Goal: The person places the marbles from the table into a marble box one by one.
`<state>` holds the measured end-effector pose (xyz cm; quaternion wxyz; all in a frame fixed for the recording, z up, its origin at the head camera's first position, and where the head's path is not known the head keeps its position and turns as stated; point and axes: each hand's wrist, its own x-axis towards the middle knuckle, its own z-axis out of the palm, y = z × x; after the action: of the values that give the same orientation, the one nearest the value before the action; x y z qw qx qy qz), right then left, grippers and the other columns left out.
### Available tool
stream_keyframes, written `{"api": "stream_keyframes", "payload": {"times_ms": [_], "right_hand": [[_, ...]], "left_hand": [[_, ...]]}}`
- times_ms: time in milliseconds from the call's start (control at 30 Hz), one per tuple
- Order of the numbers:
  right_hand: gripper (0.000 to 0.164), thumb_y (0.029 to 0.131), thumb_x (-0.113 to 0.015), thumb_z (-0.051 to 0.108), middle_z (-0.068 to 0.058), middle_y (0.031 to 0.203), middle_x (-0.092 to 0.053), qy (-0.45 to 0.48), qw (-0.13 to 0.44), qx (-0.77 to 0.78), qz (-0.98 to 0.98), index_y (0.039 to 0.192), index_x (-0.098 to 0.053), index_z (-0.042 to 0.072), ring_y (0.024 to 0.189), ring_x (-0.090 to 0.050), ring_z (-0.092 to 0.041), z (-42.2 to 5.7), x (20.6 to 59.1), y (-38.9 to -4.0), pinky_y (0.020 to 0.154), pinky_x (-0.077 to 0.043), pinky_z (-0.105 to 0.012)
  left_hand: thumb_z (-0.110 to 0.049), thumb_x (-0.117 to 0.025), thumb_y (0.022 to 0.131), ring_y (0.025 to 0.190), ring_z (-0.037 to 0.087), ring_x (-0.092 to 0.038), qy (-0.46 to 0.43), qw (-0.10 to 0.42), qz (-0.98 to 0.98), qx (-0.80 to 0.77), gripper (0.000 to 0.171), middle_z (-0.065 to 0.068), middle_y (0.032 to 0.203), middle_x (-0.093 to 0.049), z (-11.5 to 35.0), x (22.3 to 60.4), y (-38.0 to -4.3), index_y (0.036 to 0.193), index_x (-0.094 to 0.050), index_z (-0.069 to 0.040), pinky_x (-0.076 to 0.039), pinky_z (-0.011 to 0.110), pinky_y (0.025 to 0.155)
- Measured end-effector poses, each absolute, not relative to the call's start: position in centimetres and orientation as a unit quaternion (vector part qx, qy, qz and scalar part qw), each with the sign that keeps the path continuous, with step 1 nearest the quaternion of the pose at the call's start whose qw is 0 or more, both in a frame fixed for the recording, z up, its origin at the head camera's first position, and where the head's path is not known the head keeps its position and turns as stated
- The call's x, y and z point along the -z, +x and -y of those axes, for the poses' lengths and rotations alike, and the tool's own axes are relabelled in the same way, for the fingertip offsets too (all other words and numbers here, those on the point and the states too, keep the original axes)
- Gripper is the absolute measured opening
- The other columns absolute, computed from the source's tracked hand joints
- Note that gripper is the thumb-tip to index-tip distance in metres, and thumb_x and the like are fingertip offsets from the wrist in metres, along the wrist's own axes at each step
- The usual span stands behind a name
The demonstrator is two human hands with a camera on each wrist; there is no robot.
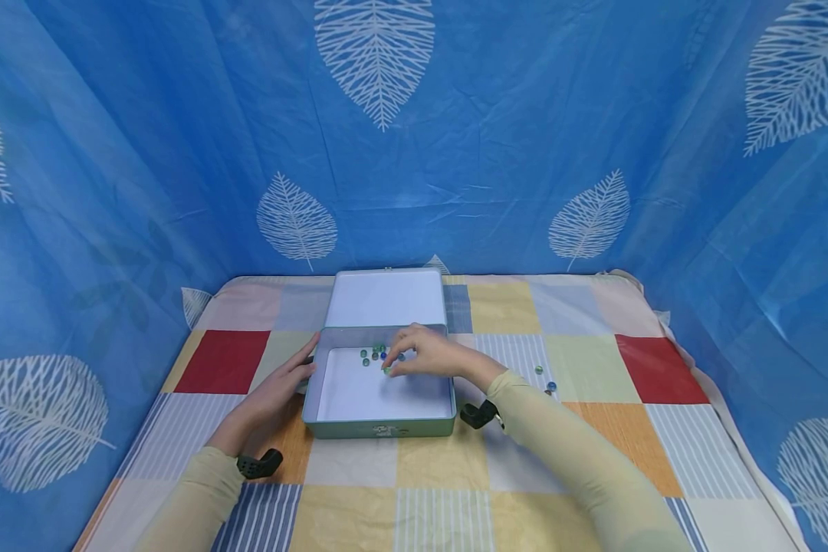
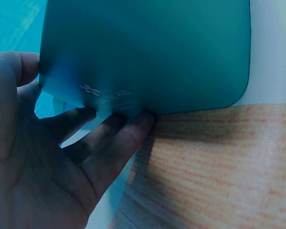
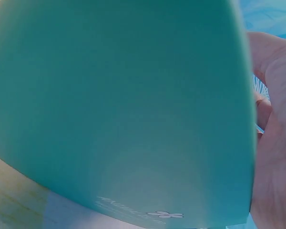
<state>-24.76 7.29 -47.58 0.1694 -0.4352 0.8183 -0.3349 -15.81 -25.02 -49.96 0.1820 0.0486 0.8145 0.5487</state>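
A green tin box (image 1: 379, 429) with a white interior stands on the tablecloth, its lid (image 1: 386, 299) swung back. Inside, several glass marbles (image 1: 366, 362) lie toward the back. My right hand (image 1: 424, 353) reaches over the box and pinches a green marble (image 1: 387, 370) between thumb and fingertips. The right wrist view shows the box's green outer wall (image 3: 133, 105) and part of the palm (image 3: 279, 124), but the fingertips are hidden. My left hand (image 1: 276, 395) touches the box's left side; in the left wrist view its extended fingers (image 2: 117, 143) meet the green wall.
To the right of the box, a green marble (image 1: 539, 369), a blue marble (image 1: 552, 386) and a small dark marble (image 1: 548, 392) lie on the patchwork tablecloth (image 1: 441, 521). Blue curtains with white leaf prints (image 1: 448, 207) enclose the back and sides.
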Motion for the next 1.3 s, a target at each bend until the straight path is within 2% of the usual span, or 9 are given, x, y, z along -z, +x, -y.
{"api": "stream_keyframes", "payload": {"times_ms": [167, 367, 433, 667, 800, 933, 1033, 1100, 1300], "right_hand": [[0.022, 0.095, -0.075, 0.027, 0.012, 0.113, -0.063, -0.431, 0.169, 0.336, -0.820, 0.116, -0.080, 0.021, 0.114, -0.054, -0.016, -7.4, 47.4, -24.7, 0.116, -0.032, -0.047], [0.021, 0.097, -0.074, 0.027, 0.017, 0.114, -0.065, -0.410, 0.168, 0.363, -0.820, 0.117, -0.078, 0.032, 0.115, -0.052, -0.014, -8.5, 46.6, -24.8, 0.106, -0.044, -0.047], [0.021, 0.097, -0.073, 0.028, 0.016, 0.114, -0.065, -0.405, 0.165, 0.375, -0.817, 0.117, -0.077, 0.033, 0.115, -0.053, -0.017, -9.3, 46.3, -24.9, 0.101, -0.047, -0.050], [0.020, 0.098, -0.071, 0.032, 0.007, 0.118, -0.065, -0.376, 0.150, 0.416, -0.814, 0.118, -0.077, 0.032, 0.116, -0.054, -0.032, -13.3, 45.3, -25.4, 0.095, -0.048, -0.051], [0.024, 0.099, -0.070, 0.038, 0.008, 0.123, -0.061, -0.337, 0.139, 0.416, -0.833, 0.121, -0.076, 0.031, 0.113, -0.055, -0.027, -16.2, 44.9, -25.5, 0.091, -0.048, -0.048], [0.023, 0.100, -0.069, 0.034, 0.008, 0.123, -0.062, -0.304, 0.122, 0.418, -0.847, 0.121, -0.076, 0.029, 0.116, -0.055, -0.022, -18.9, 44.8, -25.6, 0.093, -0.047, -0.047], [0.021, 0.101, -0.068, 0.033, 0.009, 0.120, -0.065, -0.287, 0.111, 0.415, -0.856, 0.119, -0.076, 0.031, 0.118, -0.055, -0.021, -20.5, 44.9, -25.5, 0.095, -0.045, -0.047], [0.020, 0.101, -0.067, 0.032, 0.007, 0.118, -0.066, -0.277, 0.108, 0.412, -0.861, 0.119, -0.075, 0.033, 0.117, -0.055, -0.021, -21.4, 45.0, -25.5, 0.095, -0.045, -0.047], [0.023, 0.101, -0.067, 0.024, -0.005, 0.122, -0.067, -0.254, 0.111, 0.412, -0.868, 0.123, -0.075, 0.023, 0.115, -0.056, -0.023, -23.7, 45.6, -25.1, 0.096, -0.044, -0.050]], "left_hand": [[-0.032, -0.035, 0.113, 0.152, 0.044, -0.015, 0.049, 0.182, -0.816, -0.546, 0.059, 0.001, 0.172, 0.000, 25.1, 50.1, -15.9, 0.164, -0.008, -0.043, -0.023, 0.070, 0.115], [-0.031, -0.034, 0.113, 0.154, 0.041, -0.008, 0.052, 0.178, -0.817, -0.546, 0.058, 0.001, 0.172, 0.000, 25.1, 50.1, -15.8, 0.164, -0.009, -0.043, -0.022, 0.071, 0.115], [-0.031, -0.035, 0.113, 0.155, 0.039, -0.005, 0.056, 0.175, -0.819, -0.544, 0.058, 0.000, 0.172, 0.000, 25.1, 50.0, -15.8, 0.164, -0.009, -0.043, -0.021, 0.071, 0.115], [-0.033, -0.038, 0.112, 0.156, 0.036, -0.003, 0.061, 0.170, -0.823, -0.538, 0.060, 0.000, 0.172, -0.001, 25.1, 49.8, -15.8, 0.164, -0.010, -0.041, -0.016, 0.072, 0.116], [-0.037, -0.039, 0.112, 0.155, 0.038, -0.003, 0.055, 0.174, -0.826, -0.533, 0.060, 0.000, 0.172, -0.001, 25.1, 49.7, -15.8, 0.164, -0.009, -0.042, -0.017, 0.071, 0.116], [-0.037, -0.038, 0.112, 0.155, 0.038, -0.004, 0.052, 0.177, -0.824, -0.536, 0.060, -0.001, 0.172, 0.000, 25.2, 49.8, -15.8, 0.164, -0.009, -0.042, -0.017, 0.071, 0.116], [-0.035, -0.037, 0.112, 0.155, 0.039, -0.006, 0.054, 0.178, -0.821, -0.539, 0.060, 0.000, 0.172, 0.000, 25.2, 49.8, -15.8, 0.164, -0.009, -0.041, -0.018, 0.071, 0.116], [-0.034, -0.037, 0.112, 0.154, 0.041, -0.008, 0.057, 0.180, -0.820, -0.540, 0.060, 0.001, 0.172, 0.000, 25.2, 49.8, -15.8, 0.164, -0.009, -0.042, -0.021, 0.070, 0.115], [-0.035, -0.038, 0.112, 0.153, 0.042, -0.010, 0.055, 0.181, -0.817, -0.544, 0.060, 0.002, 0.172, -0.001, 25.1, 49.7, -15.7, 0.164, -0.009, -0.044, -0.021, 0.070, 0.115]]}}
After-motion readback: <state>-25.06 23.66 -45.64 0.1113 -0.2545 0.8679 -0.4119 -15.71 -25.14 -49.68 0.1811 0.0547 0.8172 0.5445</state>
